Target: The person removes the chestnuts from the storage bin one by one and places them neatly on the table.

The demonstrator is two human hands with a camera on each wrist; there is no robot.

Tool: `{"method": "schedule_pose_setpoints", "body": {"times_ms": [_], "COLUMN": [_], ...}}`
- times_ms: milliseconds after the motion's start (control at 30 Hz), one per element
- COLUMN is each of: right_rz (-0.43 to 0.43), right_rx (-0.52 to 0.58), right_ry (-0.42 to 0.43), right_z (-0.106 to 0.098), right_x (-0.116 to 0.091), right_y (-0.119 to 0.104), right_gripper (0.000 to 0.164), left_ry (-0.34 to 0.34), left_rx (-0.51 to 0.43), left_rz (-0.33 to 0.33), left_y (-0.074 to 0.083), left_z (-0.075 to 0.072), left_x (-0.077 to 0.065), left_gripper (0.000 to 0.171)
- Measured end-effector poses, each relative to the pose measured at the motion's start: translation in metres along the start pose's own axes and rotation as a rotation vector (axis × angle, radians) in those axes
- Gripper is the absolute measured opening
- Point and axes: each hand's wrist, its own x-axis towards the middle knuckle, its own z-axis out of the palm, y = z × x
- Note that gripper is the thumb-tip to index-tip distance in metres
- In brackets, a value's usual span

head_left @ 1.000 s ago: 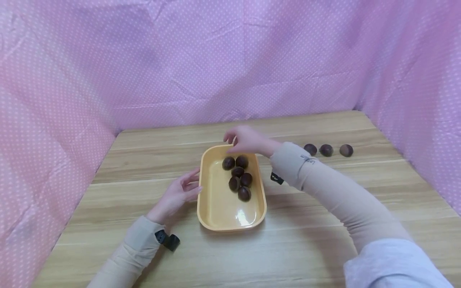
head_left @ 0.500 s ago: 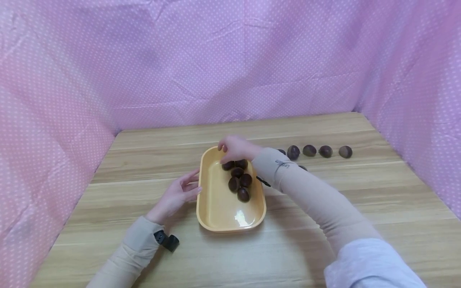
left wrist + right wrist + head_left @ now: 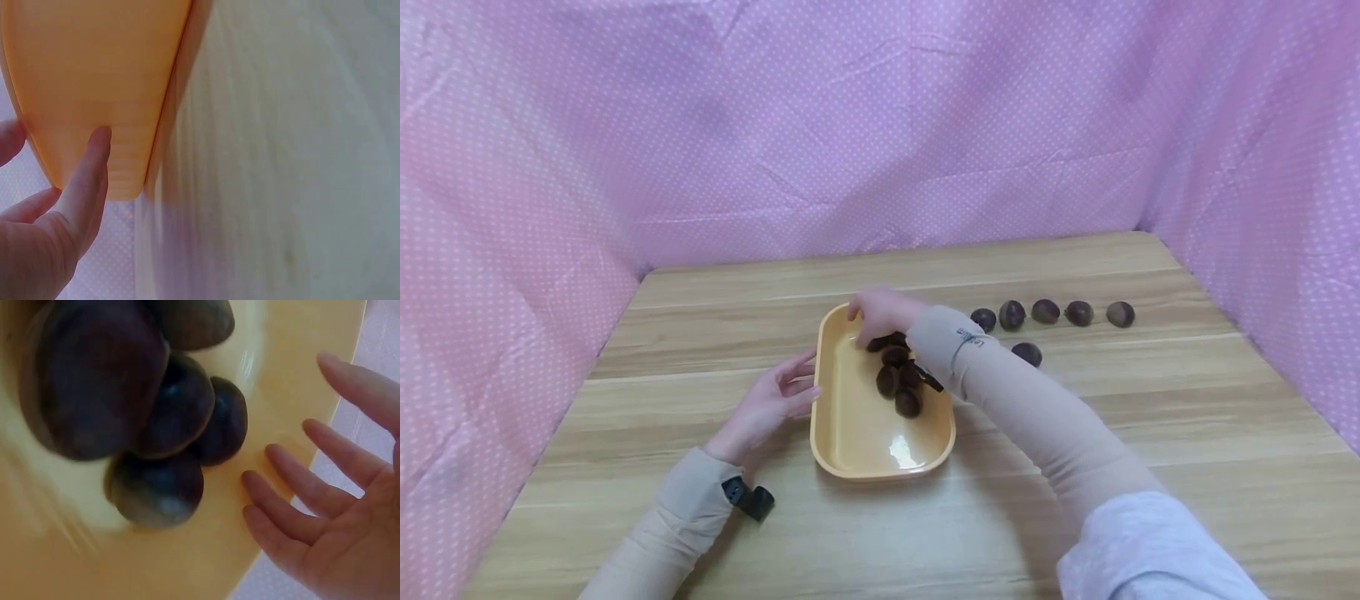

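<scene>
Several dark brown chestnuts lie together in a yellow rectangular tray on the table. My right hand is over the tray's far end and partly hides the far chestnuts in the head view. In the right wrist view, its fingers are spread and hold nothing, just beside a chestnut. At the tray's left side is my left hand, fingers extended. The left wrist view has its fingertips against the outer wall of the tray.
Right of the tray, a row of several chestnuts lies on the wooden table. One chestnut sits nearer than the row. Pink dotted cloth stands behind and along the sides.
My right hand has moved a little left and down into the tray's far end. Its arm now uncovers more chestnuts on the table. The left hand and tray stay in place.
</scene>
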Motion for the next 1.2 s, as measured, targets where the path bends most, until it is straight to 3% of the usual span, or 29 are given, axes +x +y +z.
{"method": "schedule_pose_setpoints", "body": {"times_ms": [367,500,733,1200], "right_rz": [0.008,-0.002,-0.032,-0.131], "right_rx": [0.052,0.028,-0.133,-0.133], "right_ry": [-0.063,-0.025,0.009,0.098], "right_z": [0.004,0.006,0.021,0.034], "right_x": [0.003,0.004,0.006,0.011], "right_y": [0.015,0.018,0.019,0.027], "right_gripper": [0.054,0.051,0.049,0.032], "left_ry": [0.010,0.003,-0.001,0.014], "left_rx": [0.013,0.003,-0.009,-0.030], "left_rz": [-0.008,0.001,0.000,-0.016], "left_y": [0.003,0.004,0.004,0.001], "left_z": [0.001,0.001,0.001,0.001], "left_x": [0.003,0.005,0.005,0.000], "left_gripper": [0.066,0.066,0.067,0.067]}}
